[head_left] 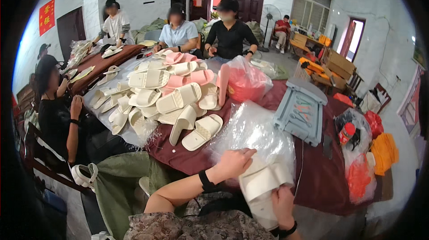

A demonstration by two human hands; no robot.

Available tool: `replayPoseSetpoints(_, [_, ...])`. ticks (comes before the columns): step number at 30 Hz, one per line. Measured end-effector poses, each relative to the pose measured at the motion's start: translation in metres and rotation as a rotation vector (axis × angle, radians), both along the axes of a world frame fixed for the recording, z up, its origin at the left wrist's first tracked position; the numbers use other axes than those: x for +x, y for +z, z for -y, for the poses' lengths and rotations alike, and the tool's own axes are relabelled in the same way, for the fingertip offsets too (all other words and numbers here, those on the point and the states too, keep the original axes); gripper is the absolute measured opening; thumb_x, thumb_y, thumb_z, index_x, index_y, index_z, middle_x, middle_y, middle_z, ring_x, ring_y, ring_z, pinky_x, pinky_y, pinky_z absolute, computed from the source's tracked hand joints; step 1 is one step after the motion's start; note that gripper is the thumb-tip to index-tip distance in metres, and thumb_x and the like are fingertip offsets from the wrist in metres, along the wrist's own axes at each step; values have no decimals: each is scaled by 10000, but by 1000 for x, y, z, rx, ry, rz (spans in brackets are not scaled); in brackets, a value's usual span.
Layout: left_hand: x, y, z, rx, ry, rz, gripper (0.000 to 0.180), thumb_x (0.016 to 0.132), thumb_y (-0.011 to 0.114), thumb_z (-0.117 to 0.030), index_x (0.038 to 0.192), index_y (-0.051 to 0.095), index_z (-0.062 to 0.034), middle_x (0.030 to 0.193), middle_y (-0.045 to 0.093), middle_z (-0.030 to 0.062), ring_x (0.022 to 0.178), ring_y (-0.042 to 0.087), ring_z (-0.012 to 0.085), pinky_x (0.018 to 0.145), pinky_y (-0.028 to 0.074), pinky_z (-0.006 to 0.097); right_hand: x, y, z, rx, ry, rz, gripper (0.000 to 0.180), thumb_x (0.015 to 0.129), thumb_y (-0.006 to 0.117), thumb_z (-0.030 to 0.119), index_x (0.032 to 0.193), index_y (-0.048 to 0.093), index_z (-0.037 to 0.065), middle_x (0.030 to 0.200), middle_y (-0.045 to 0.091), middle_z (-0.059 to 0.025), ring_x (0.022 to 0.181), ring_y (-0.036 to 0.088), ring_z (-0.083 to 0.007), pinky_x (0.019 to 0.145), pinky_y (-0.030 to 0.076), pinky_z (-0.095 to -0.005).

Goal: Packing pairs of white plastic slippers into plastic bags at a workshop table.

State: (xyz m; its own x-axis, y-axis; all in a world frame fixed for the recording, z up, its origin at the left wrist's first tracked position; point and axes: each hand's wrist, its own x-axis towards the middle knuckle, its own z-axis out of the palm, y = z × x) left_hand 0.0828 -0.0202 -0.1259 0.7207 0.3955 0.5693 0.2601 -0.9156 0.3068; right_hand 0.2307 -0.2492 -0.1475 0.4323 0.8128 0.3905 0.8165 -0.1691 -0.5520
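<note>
In front of me a cream slipper [268, 178] with a wide strap is tilted, its upper end against a clear plastic bag [250, 126]. My right hand [283, 204] is closed on the slipper's right side, below the strap. My left hand [233, 164] has its fingers bent together at the bag's near edge, beside the slipper's upper end; its fingertips are partly hidden. Cream slippers [170, 97] lie heaped on the table to the left, with some pink slippers [196, 77] among them.
A grey plastic case [300, 110] stands right on the maroon tablecloth [313, 177]. Behind the bag sits a clear bag of red material [246, 83]. Several people sit or stand around the tables. Plastic bags and an orange bundle [384, 153] are at the right edge. Green cloth [120, 186] hangs at left.
</note>
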Motion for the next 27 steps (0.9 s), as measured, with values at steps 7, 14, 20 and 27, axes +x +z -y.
replayPoseSetpoints(7, [12, 13, -9, -89, -63, -275, 337, 1010, 543, -331, 1316, 634, -223, 1358, 631, 80, 902, 719, 328, 732, 582, 452, -21, 7, 0, -41, 275, 43, 202, 869, 625, 149, 776, 566, -21, 797, 562, -208, 781, 574, -432, 683, 462, -495])
replayPoseSetpoints(14, [10, 2, -22, -171, -85, -115, 352, 1022, 528, -362, 1320, 632, -206, 1384, 613, 88, 918, 712, 347, 769, 580, 459, 0, -6, 5, 39, 66, 111, 204, 856, 640, 143, 764, 564, -21, 797, 560, -207, 757, 566, -422, 674, 453, -496])
replayPoseSetpoints(20, [3, 7, -33, -97, -236, -101, 493, 936, 656, -334, 1396, 567, -182, 1396, 602, 97, 1028, 683, 350, 821, 568, 453, -17, 17, 16, -79, 335, 100, 158, 853, 645, 126, 858, 595, -24, 848, 578, -206, 806, 580, -415, 694, 465, -487])
replayPoseSetpoints(27, [-4, 12, -43, -123, -188, -94, 379, 935, 657, -265, 1273, 654, -93, 1213, 694, 133, 1007, 685, 358, 843, 556, 446, -21, 20, 0, 7, 293, 82, 192, 889, 657, 151, 869, 596, -30, 856, 565, -183, 774, 599, -393, 677, 495, -465])
